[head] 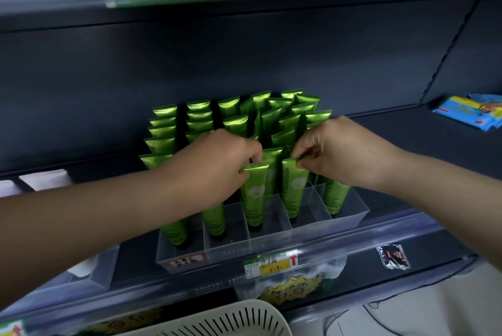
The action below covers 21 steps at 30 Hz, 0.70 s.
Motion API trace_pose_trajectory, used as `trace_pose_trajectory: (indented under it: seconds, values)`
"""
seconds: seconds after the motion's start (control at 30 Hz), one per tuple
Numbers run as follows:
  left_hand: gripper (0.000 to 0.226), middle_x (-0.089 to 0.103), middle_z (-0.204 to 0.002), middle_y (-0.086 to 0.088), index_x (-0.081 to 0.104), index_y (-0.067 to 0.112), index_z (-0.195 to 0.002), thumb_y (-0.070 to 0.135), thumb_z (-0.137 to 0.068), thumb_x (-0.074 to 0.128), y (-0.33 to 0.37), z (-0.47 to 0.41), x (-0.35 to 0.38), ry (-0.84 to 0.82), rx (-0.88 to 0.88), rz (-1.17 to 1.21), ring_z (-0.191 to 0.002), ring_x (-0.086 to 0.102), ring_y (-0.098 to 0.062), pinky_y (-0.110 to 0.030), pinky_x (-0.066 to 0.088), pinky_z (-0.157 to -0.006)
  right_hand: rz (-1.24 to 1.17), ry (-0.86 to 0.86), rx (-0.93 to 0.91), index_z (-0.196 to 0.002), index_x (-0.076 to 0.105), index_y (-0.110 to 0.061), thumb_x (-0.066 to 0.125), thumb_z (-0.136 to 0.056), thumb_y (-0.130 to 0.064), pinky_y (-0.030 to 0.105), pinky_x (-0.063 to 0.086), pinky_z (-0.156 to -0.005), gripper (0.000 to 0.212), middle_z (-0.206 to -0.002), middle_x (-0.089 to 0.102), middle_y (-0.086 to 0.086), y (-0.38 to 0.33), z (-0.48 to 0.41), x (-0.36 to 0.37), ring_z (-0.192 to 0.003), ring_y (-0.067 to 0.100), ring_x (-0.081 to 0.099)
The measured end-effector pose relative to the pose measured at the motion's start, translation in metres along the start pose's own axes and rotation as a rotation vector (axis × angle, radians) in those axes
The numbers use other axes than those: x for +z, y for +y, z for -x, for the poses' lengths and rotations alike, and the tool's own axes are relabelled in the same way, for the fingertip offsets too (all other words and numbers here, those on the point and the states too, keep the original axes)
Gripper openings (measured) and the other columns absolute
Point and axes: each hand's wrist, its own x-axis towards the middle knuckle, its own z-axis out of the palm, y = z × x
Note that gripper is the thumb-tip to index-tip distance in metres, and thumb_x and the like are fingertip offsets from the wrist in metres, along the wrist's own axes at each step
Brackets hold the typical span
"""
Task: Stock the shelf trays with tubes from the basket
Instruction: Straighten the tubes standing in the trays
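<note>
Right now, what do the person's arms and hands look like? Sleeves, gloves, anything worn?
Left hand and right hand are bare: no gloves, rings, watch or wristbands visible. No sleeve enters the frame on either side, and no markings show.

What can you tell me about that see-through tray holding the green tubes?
The tray looks like clear rigid plastic, split by thin walls into small cells. It sits on the dark shelf. Most cells hold green tubes standing cap-down; a few front cells show none. A red-edged label sits on its front left corner. The left hand and right hand each pinch the top of one.
</note>
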Motion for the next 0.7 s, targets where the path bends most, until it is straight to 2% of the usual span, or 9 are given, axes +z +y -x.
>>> trace_pose_trajectory:
  seconds: [0.23,0.33,0.47,0.6,0.7]
  values:
    - [0.028,0.067,-0.102,0.008,0.060,0.028,-0.113,0.022,-0.086,0.064,-0.002,0.002,0.003,0.030,0.025,-0.037,-0.076,0.052,-0.001,-0.022,0.048,-0.072,0.054,-0.014,-0.002,-0.104,0.072,-0.025,0.070,-0.082,-0.025,0.032,0.053,-0.085,0.022,-0.104,0.071,-0.006,-0.001,0.003,0.001,-0.094,0.011,0.064]
    - [0.029,0.066,-0.104,0.009,0.061,0.028,-0.114,0.023,-0.086,0.064,-0.003,0.002,0.004,0.035,0.034,-0.031,-0.076,0.048,0.002,-0.017,0.042,-0.071,0.041,-0.023,-0.001,-0.106,0.071,-0.026,0.072,-0.081,-0.030,0.030,0.053,-0.084,0.025,-0.104,0.071,-0.008,-0.001,0.006,0.001,-0.092,0.009,0.063]
    - [0.030,0.066,-0.103,0.012,0.062,0.028,-0.115,0.024,-0.085,0.065,-0.002,0.002,-0.001,0.019,0.014,0.018,-0.081,0.054,0.001,-0.020,0.049,-0.077,-0.023,0.025,-0.001,-0.100,0.073,-0.025,0.072,-0.078,-0.038,0.025,0.053,-0.081,0.026,-0.094,0.072,-0.010,-0.005,0.005,-0.006,-0.084,0.001,0.064]
    - [0.021,0.067,-0.092,0.015,0.066,0.027,-0.102,0.028,-0.081,0.068,-0.002,0.000,-0.016,0.080,-0.009,0.090,-0.080,0.061,0.003,-0.024,0.054,-0.080,-0.091,0.123,-0.024,-0.088,0.076,-0.025,0.068,-0.082,-0.034,0.019,0.051,-0.074,0.013,-0.082,0.072,-0.012,-0.013,-0.001,-0.013,-0.076,-0.003,0.064]
    - [0.009,0.069,-0.082,0.012,0.068,0.024,-0.090,0.024,-0.081,0.066,-0.006,-0.012,-0.031,0.208,-0.021,0.116,-0.075,0.064,-0.002,-0.024,0.054,-0.076,-0.071,0.128,-0.047,-0.093,0.074,-0.022,0.069,-0.083,-0.025,0.016,0.048,-0.074,0.012,-0.085,0.072,-0.010,-0.020,-0.010,-0.015,-0.077,0.000,0.063]
